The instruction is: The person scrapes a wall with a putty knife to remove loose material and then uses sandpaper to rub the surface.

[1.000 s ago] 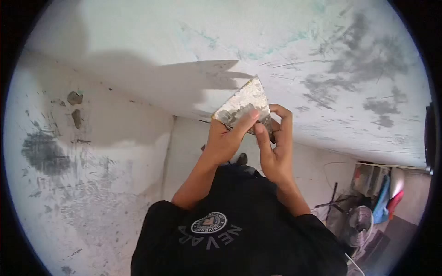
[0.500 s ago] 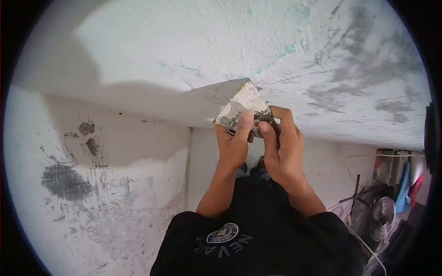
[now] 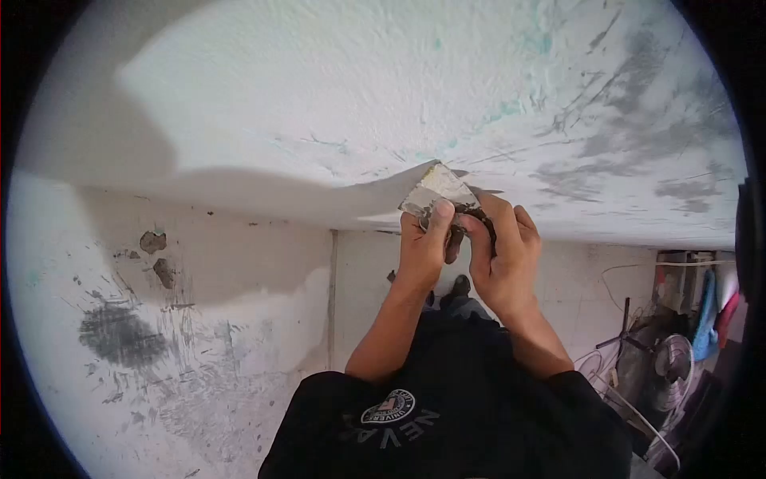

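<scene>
A scraper with a flat, pale, crusted blade points its corner up at the wall. My left hand is closed on it, the thumb lying across the dark, dirty lower part of the blade. From the other side my right hand grips it too, thumb and fingers pinching its right edge. The two thumbs sit close together. Most of the scraper below the blade is hidden behind my hands. Just beyond the blade's tip is the wall, rough and white with green traces.
A side wall with chipped spots and a dark grey patch stands at the left. At the lower right are a fan, loose cables, and blue cloth hanging by a shelf. My shoes show on the floor below.
Both hands and the scraper have shifted a little to the right and down in view. The blade looks shorter, tilted differently. More of the floor and my shoes shows.
</scene>
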Tool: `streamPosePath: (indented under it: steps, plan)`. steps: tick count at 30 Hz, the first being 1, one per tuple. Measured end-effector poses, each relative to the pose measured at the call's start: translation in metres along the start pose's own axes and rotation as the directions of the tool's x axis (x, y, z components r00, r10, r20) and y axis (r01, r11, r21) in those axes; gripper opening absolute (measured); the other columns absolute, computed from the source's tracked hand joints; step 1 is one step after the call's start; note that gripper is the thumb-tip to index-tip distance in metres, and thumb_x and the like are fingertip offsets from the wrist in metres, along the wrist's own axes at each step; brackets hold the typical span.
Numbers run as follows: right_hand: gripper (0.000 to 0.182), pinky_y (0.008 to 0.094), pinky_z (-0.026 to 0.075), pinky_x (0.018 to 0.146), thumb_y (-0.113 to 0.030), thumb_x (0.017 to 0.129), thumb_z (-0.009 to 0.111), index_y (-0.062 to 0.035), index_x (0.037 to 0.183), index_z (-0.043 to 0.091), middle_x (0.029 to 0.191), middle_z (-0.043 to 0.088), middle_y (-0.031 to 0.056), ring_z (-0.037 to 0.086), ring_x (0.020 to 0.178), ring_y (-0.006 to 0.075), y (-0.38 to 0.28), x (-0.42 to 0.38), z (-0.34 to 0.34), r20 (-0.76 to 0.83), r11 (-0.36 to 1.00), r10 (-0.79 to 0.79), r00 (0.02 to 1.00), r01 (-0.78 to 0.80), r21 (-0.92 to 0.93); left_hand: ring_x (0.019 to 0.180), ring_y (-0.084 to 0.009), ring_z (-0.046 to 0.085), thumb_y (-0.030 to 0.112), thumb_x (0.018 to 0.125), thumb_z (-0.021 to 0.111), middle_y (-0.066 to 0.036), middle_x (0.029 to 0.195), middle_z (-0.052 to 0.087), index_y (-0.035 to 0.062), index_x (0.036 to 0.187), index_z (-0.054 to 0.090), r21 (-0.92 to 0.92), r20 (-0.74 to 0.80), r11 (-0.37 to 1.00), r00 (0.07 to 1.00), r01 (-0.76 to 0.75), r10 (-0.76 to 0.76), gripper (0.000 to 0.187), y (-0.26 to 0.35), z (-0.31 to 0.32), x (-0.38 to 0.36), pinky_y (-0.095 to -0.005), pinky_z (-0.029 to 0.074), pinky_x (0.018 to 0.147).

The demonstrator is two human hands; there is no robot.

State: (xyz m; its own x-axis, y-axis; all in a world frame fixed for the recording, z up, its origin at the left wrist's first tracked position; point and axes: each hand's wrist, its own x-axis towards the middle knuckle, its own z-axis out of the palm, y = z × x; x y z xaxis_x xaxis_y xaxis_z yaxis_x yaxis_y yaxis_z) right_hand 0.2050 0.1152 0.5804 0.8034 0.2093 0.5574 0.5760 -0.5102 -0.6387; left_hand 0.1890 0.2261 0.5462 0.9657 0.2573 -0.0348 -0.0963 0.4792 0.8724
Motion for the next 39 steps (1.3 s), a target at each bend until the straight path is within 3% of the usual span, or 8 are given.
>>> streamPosePath:
  steps: [4,6,9,11,24,27,37,39]
  plan:
    - [0.018,0.0328,0.034,0.054,-0.01,0.086,0.067,-0.0041,0.102,0.06,0.058,0.06,0.0047,0.054,0.047,0.0231,-0.013,0.019,0.002,0.015,0.995,-0.097,0.995,0.097,-0.021,0.046,-0.0038,0.045,0.038,0.1,0.052,0.002,0.063,0.056,0.0051,0.085,0.062,-0.058,-0.074,0.998,0.997,0.034,-0.038,0.037,0.005,0.002,-0.001,-0.0204,0.033,0.039]
    - [0.018,0.033,0.034,0.054,-0.009,0.086,0.067,-0.0041,0.102,0.06,0.057,0.06,0.005,0.054,0.047,0.0231,-0.013,0.007,0.0,0.007,0.999,-0.046,0.999,0.045,0.019,0.072,-0.009,0.057,0.038,0.101,0.049,-0.003,0.084,0.062,0.0027,0.099,0.061,0.039,-0.076,0.989,0.988,0.141,-0.138,0.037,0.012,-0.004,-0.011,-0.0242,0.045,0.06]
    - [0.017,0.0325,0.034,0.054,-0.007,0.087,0.065,-0.004,0.103,0.059,0.058,0.06,0.0055,0.053,0.046,0.0231,-0.007,0.003,0.001,-0.02,0.996,-0.006,1.0,0.008,0.085,0.077,-0.0098,0.063,0.04,0.102,0.048,-0.004,0.089,0.065,0.0023,0.101,0.061,0.058,-0.083,0.977,0.977,0.204,-0.199,0.039,0.012,0.002,-0.009,-0.0243,0.051,0.063]
    - [0.015,0.032,0.033,0.054,-0.007,0.088,0.065,-0.0045,0.102,0.059,0.059,0.061,0.0049,0.055,0.046,0.0213,-0.008,0.007,0.005,-0.002,0.999,-0.001,1.0,0.001,0.033,0.039,-0.0043,0.04,0.038,0.1,0.052,0.003,0.056,0.05,0.0065,0.082,0.061,0.011,-0.118,0.989,0.982,0.15,-0.148,0.037,0.014,0.009,-0.004,-0.0211,0.028,0.033]
    - [0.014,0.0321,0.034,0.053,-0.012,0.089,0.066,-0.006,0.099,0.059,0.052,0.055,0.0031,0.051,0.044,0.0221,-0.004,0.004,-0.013,0.063,0.999,-0.01,0.998,0.013,-0.047,0.048,-0.0038,0.047,0.042,0.1,0.052,0.001,0.065,0.057,0.0069,0.084,0.063,-0.002,-0.093,0.973,0.968,0.233,-0.232,0.04,0.003,0.015,-0.013,-0.0211,0.033,0.038]
    - [0.013,0.0317,0.034,0.053,-0.011,0.089,0.066,-0.0058,0.099,0.059,0.055,0.059,0.0023,0.055,0.045,0.0189,-0.007,0.013,-0.001,0.072,0.995,-0.062,0.996,0.067,-0.08,0.046,-0.0037,0.046,0.042,0.1,0.052,0.003,0.061,0.054,0.0084,0.08,0.062,-0.11,-0.225,0.992,0.97,0.066,-0.09,0.04,0.011,0.025,-0.004,-0.0204,0.031,0.036]
    - [0.01,0.0311,0.033,0.053,-0.01,0.09,0.064,-0.006,0.098,0.058,0.057,0.061,0.003,0.055,0.045,0.0198,-0.02,0.017,-0.009,0.063,0.995,-0.094,0.994,0.095,-0.01,0.048,-0.0076,0.05,0.041,0.101,0.047,-0.002,0.063,0.057,0.002,0.086,0.064,0.037,-0.085,0.989,0.987,0.142,-0.138,0.045,0.022,0.01,-0.011,-0.0213,0.034,0.037]
    - [0.01,0.0327,0.033,0.052,-0.01,0.091,0.064,-0.0066,0.098,0.058,0.053,0.056,0.0033,0.051,0.044,0.0226,-0.015,0.01,-0.008,0.042,0.999,-0.034,0.999,0.034,-0.006,0.047,-0.008,0.05,0.04,0.101,0.048,-0.002,0.063,0.056,0.0017,0.087,0.064,0.007,-0.218,0.997,0.973,0.071,-0.068,0.044,0.003,0.015,-0.009,-0.0221,0.034,0.037]
